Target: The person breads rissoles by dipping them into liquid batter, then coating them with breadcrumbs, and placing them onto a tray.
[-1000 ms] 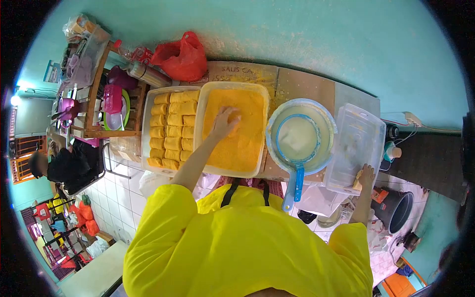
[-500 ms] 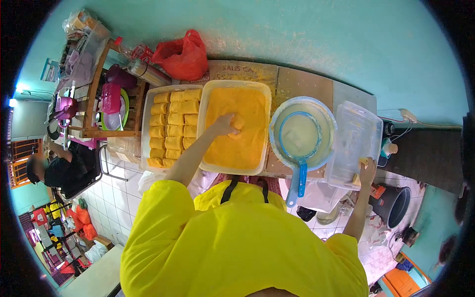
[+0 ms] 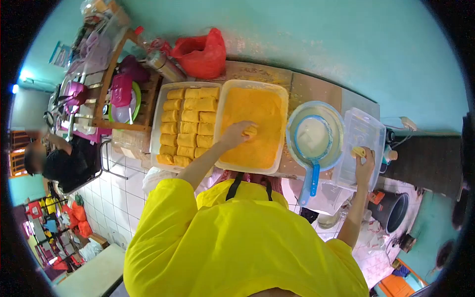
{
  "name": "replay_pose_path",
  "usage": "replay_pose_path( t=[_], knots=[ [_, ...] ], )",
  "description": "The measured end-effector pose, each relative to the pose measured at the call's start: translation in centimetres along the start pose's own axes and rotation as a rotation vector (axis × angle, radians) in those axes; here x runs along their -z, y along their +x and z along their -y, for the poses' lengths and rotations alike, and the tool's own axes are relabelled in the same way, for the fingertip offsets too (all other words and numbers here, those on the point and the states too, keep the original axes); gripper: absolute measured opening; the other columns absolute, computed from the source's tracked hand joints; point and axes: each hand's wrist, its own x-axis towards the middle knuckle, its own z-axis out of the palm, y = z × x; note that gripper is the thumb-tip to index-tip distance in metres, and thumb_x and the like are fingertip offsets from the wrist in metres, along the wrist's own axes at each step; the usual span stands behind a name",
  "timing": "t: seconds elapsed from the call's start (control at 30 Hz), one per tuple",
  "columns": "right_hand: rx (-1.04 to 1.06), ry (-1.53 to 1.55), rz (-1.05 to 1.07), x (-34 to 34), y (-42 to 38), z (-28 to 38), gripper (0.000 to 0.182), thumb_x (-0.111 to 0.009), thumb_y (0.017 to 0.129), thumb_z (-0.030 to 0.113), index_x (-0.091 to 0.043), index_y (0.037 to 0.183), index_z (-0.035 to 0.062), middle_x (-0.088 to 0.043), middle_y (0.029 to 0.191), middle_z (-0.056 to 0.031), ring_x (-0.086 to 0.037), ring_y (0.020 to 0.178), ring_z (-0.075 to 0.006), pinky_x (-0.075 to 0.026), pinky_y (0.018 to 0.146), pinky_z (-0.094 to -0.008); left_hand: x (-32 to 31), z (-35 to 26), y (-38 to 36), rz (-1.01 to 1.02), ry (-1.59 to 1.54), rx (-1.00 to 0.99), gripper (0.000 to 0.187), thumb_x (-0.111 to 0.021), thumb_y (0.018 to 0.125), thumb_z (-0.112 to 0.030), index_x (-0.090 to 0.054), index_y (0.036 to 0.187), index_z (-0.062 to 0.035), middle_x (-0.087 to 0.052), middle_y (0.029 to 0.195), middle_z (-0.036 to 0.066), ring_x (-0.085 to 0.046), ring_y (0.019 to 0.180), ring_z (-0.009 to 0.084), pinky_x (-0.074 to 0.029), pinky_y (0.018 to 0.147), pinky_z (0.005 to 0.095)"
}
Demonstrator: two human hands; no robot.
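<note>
My left hand (image 3: 238, 134) is closed on a crumb-covered piece (image 3: 250, 131) over the tub of orange crumbs (image 3: 253, 101). To the left, a white tray holds rows of orange-coated rolls (image 3: 188, 127). My right hand (image 3: 365, 166) grips a yellow roll (image 3: 358, 152) above the clear plastic container (image 3: 350, 129) at the right. Between the hands stands a basin of pale batter (image 3: 333, 115), with a blue-rimmed strainer (image 3: 315, 166) lying in it, its handle pointing toward me.
A red plastic bag (image 3: 202, 54) stands behind the trays. On the left is a wooden rack (image 3: 118, 123) with bowls. Another person (image 3: 62, 161) in dark clothes sits farther left. A dark bucket (image 3: 391, 210) is on the floor at the right.
The view has shifted, so the trays appear farther right. My right hand has lifted the yellow roll from the clear container's near corner. My left hand remains over the crumbs, still holding its piece.
</note>
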Motion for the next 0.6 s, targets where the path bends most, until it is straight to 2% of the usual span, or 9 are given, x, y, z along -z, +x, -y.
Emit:
replay_pose_path(
  t=[0.03, 0.13, 0.23, 0.33, 0.4, 0.5, 0.6],
  knots=[
    [0.012, 0.01, -0.004, 0.0, 0.2, 1.0, 0.025, -0.061, 0.076, -0.002, -0.059, 0.1, 0.0023, -0.055, 0.093, -0.0142, -0.055, 0.088, -0.033, -0.043, 0.077, -0.0397, 0.1, -0.2, -0.2, 0.009, 0.106, -0.047, 0.044, -0.069, 0.073, -0.006, -0.059, 0.115, -0.0127, -0.062, 0.107, 0.002, -0.058, 0.095, 0.0128, -0.046, 0.083, 0.0272],
    [0.045, 0.033, -0.001, -0.2, 0.4, 3.1, 0.025, -0.062, 0.076, -0.002, -0.06, 0.101, 0.0028, -0.056, 0.094, -0.013, -0.056, 0.088, -0.0306, -0.044, 0.077, -0.0374, 1.2, -2.5, -0.5, -0.208, -0.206, 0.198, 0.045, -0.069, 0.075, -0.006, -0.056, 0.118, -0.0131, -0.062, 0.107, 0.003, -0.06, 0.091, 0.0176, -0.048, 0.08, 0.0276],
    [-0.004, 0.106, 0.012, -0.3, 0.4, 4.5, 0.026, -0.062, 0.076, -0.002, -0.06, 0.102, 0.0029, -0.056, 0.093, -0.0121, -0.056, 0.087, -0.0286, -0.045, 0.077, -0.0363, 3.5, -2.7, -0.9, -0.354, -0.639, 0.201, 0.042, -0.067, 0.081, -0.008, -0.055, 0.121, -0.0156, -0.061, 0.106, 0.0, -0.06, 0.09, 0.0132, -0.048, 0.073, 0.0249],
    [-0.016, 0.149, 0.027, -0.5, 0.4, 5.7, 0.027, -0.062, 0.075, -0.002, -0.06, 0.102, 0.003, -0.056, 0.093, -0.0113, -0.056, 0.087, -0.0269, -0.045, 0.076, -0.035, 6.6, -1.4, -1.9, -0.533, -0.95, 0.379, 0.039, -0.064, 0.084, -0.009, -0.054, 0.122, -0.0172, -0.061, 0.104, 0.0, -0.059, 0.09, 0.011, -0.047, 0.068, 0.0224],
    [0.007, 0.16, 0.044, -1.1, 0.6, 6.1, 0.027, -0.062, 0.075, -0.002, -0.06, 0.102, 0.0033, -0.056, 0.093, -0.0111, -0.056, 0.086, -0.0266, -0.045, 0.074, -0.0343, 9.0, -0.6, -2.7, -0.721, -1.033, 0.47, 0.041, -0.062, 0.086, -0.009, -0.051, 0.125, -0.0177, -0.06, 0.108, 0.001, -0.06, 0.088, 0.011, -0.047, 0.066, 0.0253],
    [0.058, 0.165, 0.069, -1.9, 0.9, 6.9, 0.027, -0.063, 0.075, -0.001, -0.06, 0.101, 0.0029, -0.056, 0.091, -0.011, -0.056, 0.085, -0.0261, -0.045, 0.073, -0.0334, 10.4, 3.5, -3.3, -0.823, -0.962, 0.75, 0.047, -0.063, 0.085, -0.009, -0.047, 0.129, -0.0179, -0.057, 0.116, 0.002, -0.06, 0.09, 0.015, -0.048, 0.068, 0.0308],
    [0.11, 0.202, 0.093, -2.9, 1.0, 7.7, 0.027, -0.065, 0.074, 0.0, -0.06, 0.101, 0.002, -0.056, 0.09, -0.0113, -0.055, 0.084, -0.0262, -0.045, 0.073, -0.0331, 9.7, 6.3, -2.8, -0.84, -0.94, 0.859, 0.056, -0.064, 0.084, -0.011, -0.041, 0.134, -0.0191, -0.055, 0.118, 0.004, -0.057, 0.097, 0.019, -0.049, 0.07, 0.0369]
  ],
)
